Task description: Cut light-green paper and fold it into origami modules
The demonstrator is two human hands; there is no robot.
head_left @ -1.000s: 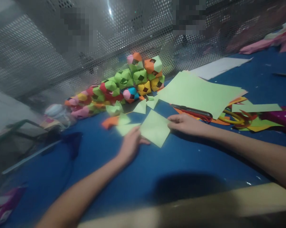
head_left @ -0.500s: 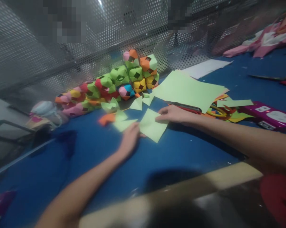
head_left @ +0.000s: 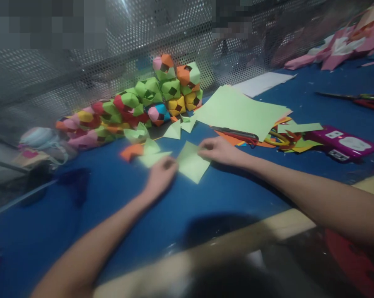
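A small light-green paper square point(head_left: 193, 165) lies at an angle on the blue tabletop between my hands. My right hand point(head_left: 220, 150) pinches its right corner, fingers bent and thumb close to them. At the left corner, my left hand point(head_left: 162, 174) is closed with curled fingers and seems to grip the paper edge; blur hides the exact contact. Just beyond the left hand are folded light-green paper pieces point(head_left: 151, 154) and an orange folded piece point(head_left: 131, 152). More folded green pieces point(head_left: 173, 130) sit a little farther back.
Colourful folded-paper balls point(head_left: 148, 92) are stacked against a perforated metal panel point(head_left: 202, 39). To the right lie a stack of green sheets point(head_left: 241, 111), a box cutter point(head_left: 235, 133), paper scraps and a purple box point(head_left: 345, 142). Scissors point(head_left: 354, 97) lie farther right.
The whole view has shifted slightly, so things appear farther left and higher. My left hand's fingers are more curled beside the paper square. My right hand stays at its corner.
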